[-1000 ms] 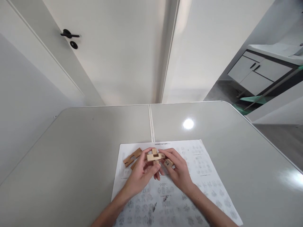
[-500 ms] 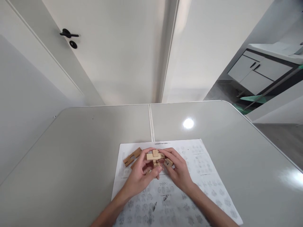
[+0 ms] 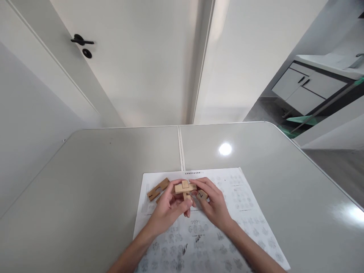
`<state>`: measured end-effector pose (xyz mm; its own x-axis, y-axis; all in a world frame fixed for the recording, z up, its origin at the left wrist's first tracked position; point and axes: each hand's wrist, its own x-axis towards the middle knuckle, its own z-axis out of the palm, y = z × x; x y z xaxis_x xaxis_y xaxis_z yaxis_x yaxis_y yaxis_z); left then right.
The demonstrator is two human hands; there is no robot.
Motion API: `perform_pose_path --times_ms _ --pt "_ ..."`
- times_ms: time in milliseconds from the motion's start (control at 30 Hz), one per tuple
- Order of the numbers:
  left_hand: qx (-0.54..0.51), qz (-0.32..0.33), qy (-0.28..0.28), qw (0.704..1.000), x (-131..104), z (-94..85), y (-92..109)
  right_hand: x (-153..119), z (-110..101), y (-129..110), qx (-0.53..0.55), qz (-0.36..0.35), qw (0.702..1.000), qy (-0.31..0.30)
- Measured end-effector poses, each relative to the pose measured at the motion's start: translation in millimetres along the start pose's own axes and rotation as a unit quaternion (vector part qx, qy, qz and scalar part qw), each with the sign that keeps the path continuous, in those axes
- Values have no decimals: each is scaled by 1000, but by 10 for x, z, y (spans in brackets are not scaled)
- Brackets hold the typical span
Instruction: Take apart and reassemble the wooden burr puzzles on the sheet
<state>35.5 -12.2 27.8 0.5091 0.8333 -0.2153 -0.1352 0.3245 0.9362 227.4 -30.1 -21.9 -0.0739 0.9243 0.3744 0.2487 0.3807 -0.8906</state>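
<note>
My left hand is closed around a cluster of interlocking wooden puzzle pieces, its thumb pressing the near end of one bar. From the other side, my right hand grips the same cluster at its right end with the fingertips. A wooden piece marked 2 shows between the right thumb and fingers. Beyond my left hand lies a notched wooden piece with a dark mark on its end. Another wooden piece beside it is mostly hidden by that hand.
A large printed sheet lies under the hands on the grey table. Behind the table's far edge stands a white door with a black handle. To the right is a white cabinet.
The top pieces of the cluster have shifted and tilted slightly within my fingers. Both hands keep their hold in nearly the same place.
</note>
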Motion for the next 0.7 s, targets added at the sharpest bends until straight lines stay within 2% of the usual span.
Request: perform_pose_path --times_ms 233,400,500,633,700 --pt "-3 0 -7 1000 20 -1 -16 -35 3 40 -11 -4 1000 15" --pt "-2 -1 -2 1000 13 2 -14 9 1 -12 12 29 999 14" --pt "2 20 23 1000 10 10 -11 68 -26 -51 85 101 991 8" --pt "5 43 80 996 17 26 -20 147 -98 -80 148 215 964 55" --pt "6 46 103 994 24 33 -22 177 -127 -74 184 250 949 55"
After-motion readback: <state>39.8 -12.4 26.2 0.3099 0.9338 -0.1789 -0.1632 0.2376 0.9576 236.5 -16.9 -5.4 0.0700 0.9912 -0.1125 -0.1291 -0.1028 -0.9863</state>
